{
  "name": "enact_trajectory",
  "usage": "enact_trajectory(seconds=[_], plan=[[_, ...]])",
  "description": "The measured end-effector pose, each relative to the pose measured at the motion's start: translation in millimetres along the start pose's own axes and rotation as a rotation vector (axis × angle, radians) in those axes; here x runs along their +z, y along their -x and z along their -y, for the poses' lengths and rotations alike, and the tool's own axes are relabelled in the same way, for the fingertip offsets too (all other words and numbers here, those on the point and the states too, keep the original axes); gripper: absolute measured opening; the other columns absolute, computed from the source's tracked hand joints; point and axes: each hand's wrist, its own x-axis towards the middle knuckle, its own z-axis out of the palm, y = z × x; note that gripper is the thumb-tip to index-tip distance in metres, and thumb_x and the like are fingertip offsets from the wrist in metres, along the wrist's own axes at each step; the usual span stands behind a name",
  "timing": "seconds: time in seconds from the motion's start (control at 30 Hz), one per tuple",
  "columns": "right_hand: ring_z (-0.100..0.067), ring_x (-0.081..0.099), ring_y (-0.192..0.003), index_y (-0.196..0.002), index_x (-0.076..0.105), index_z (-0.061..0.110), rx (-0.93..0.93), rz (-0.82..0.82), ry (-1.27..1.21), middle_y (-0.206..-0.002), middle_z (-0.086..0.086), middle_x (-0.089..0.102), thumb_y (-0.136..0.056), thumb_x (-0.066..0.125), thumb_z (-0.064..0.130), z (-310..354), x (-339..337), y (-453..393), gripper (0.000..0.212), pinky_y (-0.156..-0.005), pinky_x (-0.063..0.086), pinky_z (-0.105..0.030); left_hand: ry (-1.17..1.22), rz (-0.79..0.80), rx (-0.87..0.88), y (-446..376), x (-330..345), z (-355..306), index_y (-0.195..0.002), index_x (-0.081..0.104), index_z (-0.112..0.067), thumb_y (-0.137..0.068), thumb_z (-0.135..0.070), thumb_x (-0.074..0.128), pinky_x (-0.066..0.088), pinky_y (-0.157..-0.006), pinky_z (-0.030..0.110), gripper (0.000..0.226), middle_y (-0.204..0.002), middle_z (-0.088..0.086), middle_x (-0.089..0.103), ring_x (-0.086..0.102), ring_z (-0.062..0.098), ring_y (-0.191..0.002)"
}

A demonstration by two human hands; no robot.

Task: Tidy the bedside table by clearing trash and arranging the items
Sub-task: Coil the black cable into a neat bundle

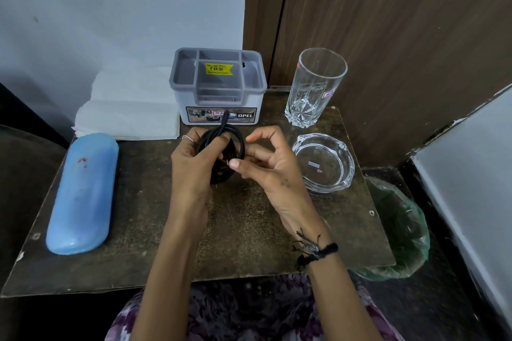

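A coiled black cable is held over the middle of the dark bedside table. My left hand grips the coil from the left, one cable end sticking up past its fingers. My right hand touches the coil's right side, its thumb and fingers curled at a small plug end. Behind the hands stands a grey plastic organiser with several compartments that look empty. A blue glasses case lies at the table's left.
A tall clear drinking glass stands at the back right, a glass ashtray in front of it. Folded white tissues lie at the back left. A bin lined with a green bag sits off the table's right edge.
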Motion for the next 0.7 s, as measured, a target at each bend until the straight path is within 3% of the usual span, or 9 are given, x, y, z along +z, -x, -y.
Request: enact_trajectory(seconds=[0.17,0.27,0.37,0.43,0.53,0.63,0.7], plan=[[-0.001,0.056,-0.063,-0.095,0.049,0.025,-0.019,0.002,0.005,-0.073,0.008,0.071,-0.079,0.062,-0.011,-1,-4,-1,0.041,-0.069,0.047,-0.018,0.022,0.027,-0.062,-1,-1,1,-0.071,0.061,-0.02,-0.079,-0.011,0.066,0.043,-0.054,0.028,0.013,-0.067,0.0,0.063,0.055,0.011,-0.058],[-0.003,0.056,-0.071,-0.1,0.054,0.032,-0.072,-0.005,0.255,-0.08,0.008,0.07,-0.079,0.067,0.0,-4,-5,1,0.04,-0.077,0.046,-0.019,0.03,0.001,-0.098,-1,-3,3,-0.072,0.059,-0.017,-0.078,-0.007,0.066,0.042,-0.06,0.032,0.014,-0.073,0.007,0.062,0.056,0.019,-0.067],[-0.004,0.057,-0.078,-0.104,0.056,0.037,-0.132,-0.014,0.537,-0.091,0.005,0.066,-0.079,0.072,0.02,-9,-2,5,0.034,-0.07,0.045,-0.011,0.007,-0.036,-0.122,-1,-5,4,-0.072,0.058,-0.016,-0.078,-0.006,0.065,0.041,-0.061,0.03,0.014,-0.073,0.006,0.063,0.057,0.021,-0.071],[-0.002,0.058,-0.082,-0.103,0.059,0.032,-0.229,-0.083,0.645,-0.094,0.009,0.065,-0.078,0.073,0.027,-10,1,6,0.029,-0.071,0.046,-0.011,0.007,-0.037,-0.146,-1,-4,5,-0.067,0.057,-0.017,-0.078,-0.007,0.065,0.043,-0.056,0.027,0.017,-0.067,0.002,0.062,0.057,0.015,-0.063],[0.002,0.062,-0.1,-0.099,0.067,0.017,-0.36,-0.226,0.652,-0.108,0.005,0.069,-0.083,0.069,0.019,-10,1,6,0.017,-0.084,0.049,-0.012,0.068,-0.013,-0.179,1,1,5,-0.063,0.059,-0.018,-0.078,-0.007,0.065,0.051,-0.055,0.02,0.02,-0.055,-0.005,0.065,0.061,0.007,-0.054],[0.002,0.065,-0.091,-0.102,0.068,0.016,-0.399,-0.311,0.738,-0.099,0.007,0.072,-0.085,0.067,0.018,-9,0,8,0.017,-0.075,0.052,-0.011,0.077,0.014,-0.15,2,4,5,-0.071,0.063,-0.014,-0.079,-0.008,0.067,0.054,-0.059,0.019,0.011,-0.055,-0.005,0.067,0.062,0.006,-0.055],[-0.002,0.067,-0.087,-0.102,0.069,0.014,-0.43,-0.345,0.799,-0.097,0.004,0.073,-0.086,0.067,0.02,-9,0,9,0.017,-0.071,0.055,-0.018,0.038,0.022,-0.109,3,3,5,-0.077,0.064,-0.012,-0.08,-0.012,0.067,0.055,-0.062,0.02,0.005,-0.056,-0.003,0.068,0.063,0.007,-0.055]])
